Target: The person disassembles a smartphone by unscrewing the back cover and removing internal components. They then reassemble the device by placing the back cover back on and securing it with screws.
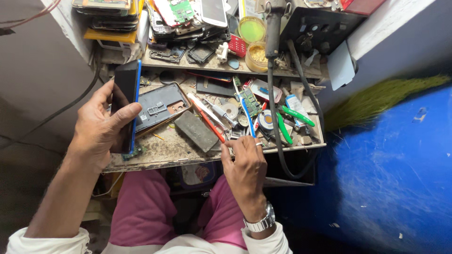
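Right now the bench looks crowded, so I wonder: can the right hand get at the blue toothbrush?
Probably yes. The right hand rests at the bench's front edge, and the blue toothbrush handle ends just beyond its fingers, with nothing lying over it.

The setting is a small phone repair workshop, built around a cramped, grimy workbench [179,153] at the centre of the frame. Stacked phones and bare circuit boards [181,10] fill the shelf at top centre, with a soldering iron [273,28] hanging beside them and pots of flux or paste [252,29] close by. Below, the bench carries an opened phone back cover [160,110], a toothbrush [246,110], green-handled cutters [288,123], tweezers and loose small parts.
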`<action>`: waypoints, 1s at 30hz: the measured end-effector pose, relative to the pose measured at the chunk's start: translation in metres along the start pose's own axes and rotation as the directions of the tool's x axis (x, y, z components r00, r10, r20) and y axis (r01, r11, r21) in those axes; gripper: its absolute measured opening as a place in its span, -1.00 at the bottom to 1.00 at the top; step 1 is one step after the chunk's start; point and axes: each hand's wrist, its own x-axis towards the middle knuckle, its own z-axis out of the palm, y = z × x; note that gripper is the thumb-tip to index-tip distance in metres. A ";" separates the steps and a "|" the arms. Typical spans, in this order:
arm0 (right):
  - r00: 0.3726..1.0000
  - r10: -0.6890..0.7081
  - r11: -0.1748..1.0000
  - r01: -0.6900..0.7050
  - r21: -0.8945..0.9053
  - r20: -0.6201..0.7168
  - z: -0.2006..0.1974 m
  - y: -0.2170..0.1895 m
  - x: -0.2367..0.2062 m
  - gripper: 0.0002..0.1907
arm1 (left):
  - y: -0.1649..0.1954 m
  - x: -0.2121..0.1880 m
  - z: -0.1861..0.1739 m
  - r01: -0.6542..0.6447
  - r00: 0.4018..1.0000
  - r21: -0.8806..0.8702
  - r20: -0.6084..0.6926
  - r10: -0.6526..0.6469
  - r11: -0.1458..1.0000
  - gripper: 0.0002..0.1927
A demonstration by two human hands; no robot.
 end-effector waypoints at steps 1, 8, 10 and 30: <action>1.000 -0.003 1.000 0.003 -0.001 -0.008 0.001 -0.001 -0.001 -0.81 | -0.001 0.001 0.001 -0.003 1.000 -0.011 0.004 0.003 1.000 -0.16; 0.998 0.058 0.998 -0.058 0.023 0.007 -0.004 0.008 0.000 -0.83 | 0.002 0.001 0.008 0.007 1.000 -0.012 -0.018 -0.007 1.000 -0.13; 0.998 0.058 0.998 -0.057 0.028 -0.011 -0.010 0.017 0.000 -0.83 | 0.002 0.000 0.008 -0.009 1.000 -0.004 -0.006 0.009 1.000 -0.16; 0.911 0.411 0.909 -0.411 0.067 0.013 -0.047 0.144 0.005 -0.73 | -0.007 0.003 0.029 -0.008 1.000 0.069 0.000 0.008 0.998 -0.22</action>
